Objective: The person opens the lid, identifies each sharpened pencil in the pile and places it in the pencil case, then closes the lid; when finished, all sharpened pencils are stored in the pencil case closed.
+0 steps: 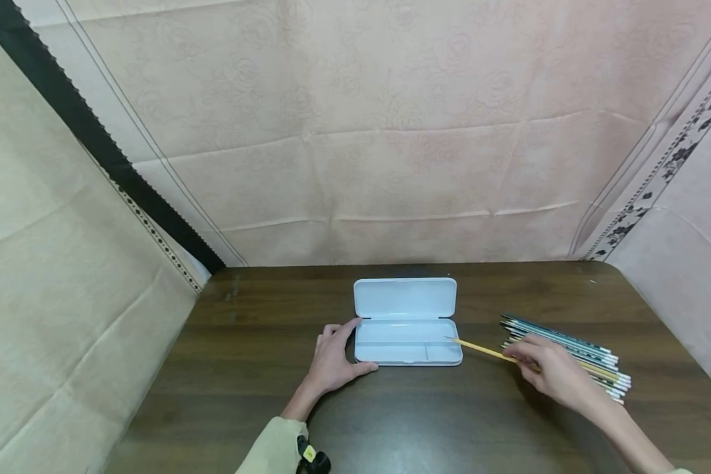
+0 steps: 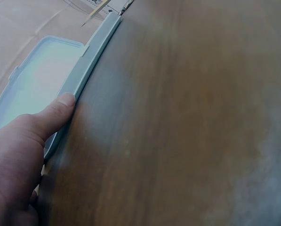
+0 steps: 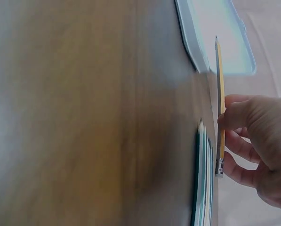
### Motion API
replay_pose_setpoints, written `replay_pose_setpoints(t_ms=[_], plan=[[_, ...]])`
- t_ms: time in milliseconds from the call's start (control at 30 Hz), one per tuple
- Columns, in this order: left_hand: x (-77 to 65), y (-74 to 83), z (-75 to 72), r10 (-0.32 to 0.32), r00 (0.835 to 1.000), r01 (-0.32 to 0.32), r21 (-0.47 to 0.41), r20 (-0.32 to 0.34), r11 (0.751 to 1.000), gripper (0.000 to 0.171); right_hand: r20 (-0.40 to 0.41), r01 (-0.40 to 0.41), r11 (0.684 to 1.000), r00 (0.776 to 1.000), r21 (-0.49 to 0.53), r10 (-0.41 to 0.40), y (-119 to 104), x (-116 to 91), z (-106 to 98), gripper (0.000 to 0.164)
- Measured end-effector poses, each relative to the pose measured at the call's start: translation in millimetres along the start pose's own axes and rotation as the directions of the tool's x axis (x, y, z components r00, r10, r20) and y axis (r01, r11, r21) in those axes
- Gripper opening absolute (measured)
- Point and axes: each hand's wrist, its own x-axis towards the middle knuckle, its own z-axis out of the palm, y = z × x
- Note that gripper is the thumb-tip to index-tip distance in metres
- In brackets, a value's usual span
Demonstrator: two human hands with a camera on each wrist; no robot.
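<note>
A light blue pencil case (image 1: 407, 354) lies on the table with its lid (image 1: 405, 297) tipped back. My left hand (image 1: 333, 359) holds the case at its left end, index finger at the rear corner and thumb (image 2: 60, 110) against the front wall. Between thumb and fingers, my right hand (image 1: 548, 368) pinches a yellow pencil (image 3: 220, 84). Its sharpened tip points left and overlaps the right side of the case in the head view. Several more pencils (image 1: 569, 342), mostly dark green and white, lie in a bundle beneath and behind the right hand.
The brown wooden table (image 1: 450, 421) carries the case near its middle and the pencil bundle to the right. Pale patterned cloth (image 1: 403, 131) hangs behind the table's far edge and along both sides. A black strip (image 1: 112, 151) runs down the cloth at left.
</note>
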Motion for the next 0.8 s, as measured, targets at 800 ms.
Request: replay_pose_setpoints(t_ms=[800], plan=[[-1.3, -0.3, 0.1, -0.019, 1.000, 0.019, 0.004, 0.008, 1.000, 0.094, 0.183, -0.021, 0.997, 0.983, 0.067, 0.009, -40.7, 86.3, 45.4, 0.031]])
